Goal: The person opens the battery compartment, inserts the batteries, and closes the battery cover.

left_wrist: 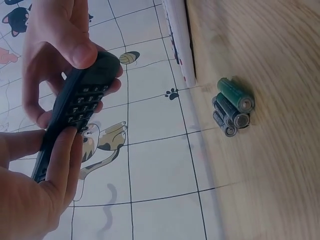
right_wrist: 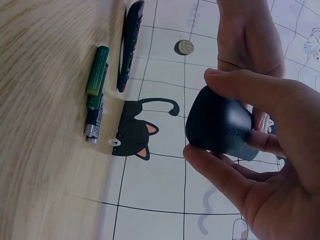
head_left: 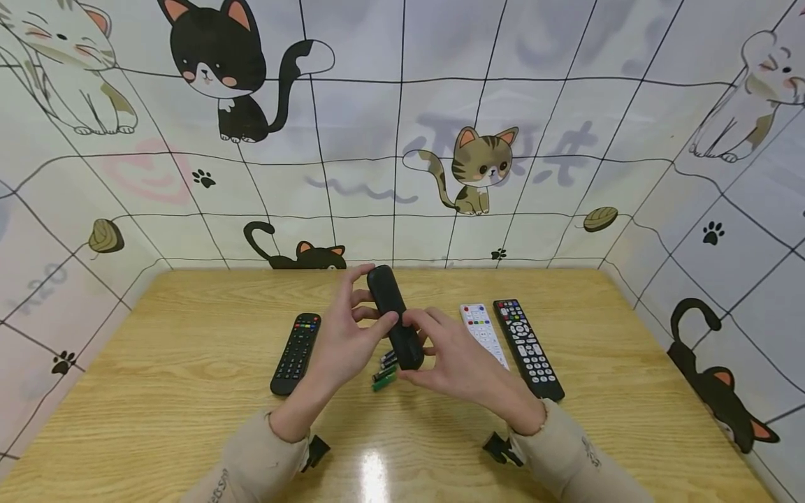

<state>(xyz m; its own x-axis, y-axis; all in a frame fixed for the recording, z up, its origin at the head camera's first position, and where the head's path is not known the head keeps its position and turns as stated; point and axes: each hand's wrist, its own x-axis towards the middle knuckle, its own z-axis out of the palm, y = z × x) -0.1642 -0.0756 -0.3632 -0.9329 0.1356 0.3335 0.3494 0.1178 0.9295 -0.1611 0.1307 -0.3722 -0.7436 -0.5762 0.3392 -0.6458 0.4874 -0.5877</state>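
A black remote control (head_left: 385, 293) is raised over the table, its plain back turned up in the head view. Rows of buttons on its other face show in the left wrist view. My left hand (head_left: 349, 335) grips its far part, thumb on the back and fingers along the edge. With my right hand (head_left: 453, 356) I hold the near end between thumb and fingers. Below the remote, several batteries (left_wrist: 235, 112), green and dark, lie together on the table. Whether the remote's battery cover is on, I cannot tell.
On the wooden table (head_left: 189, 440), another black remote (head_left: 295, 356) lies to the left. A white remote (head_left: 483, 332) and a longer black remote (head_left: 530, 346) lie side by side at the right. A cat-print sheet (head_left: 358, 112) stands behind the table.
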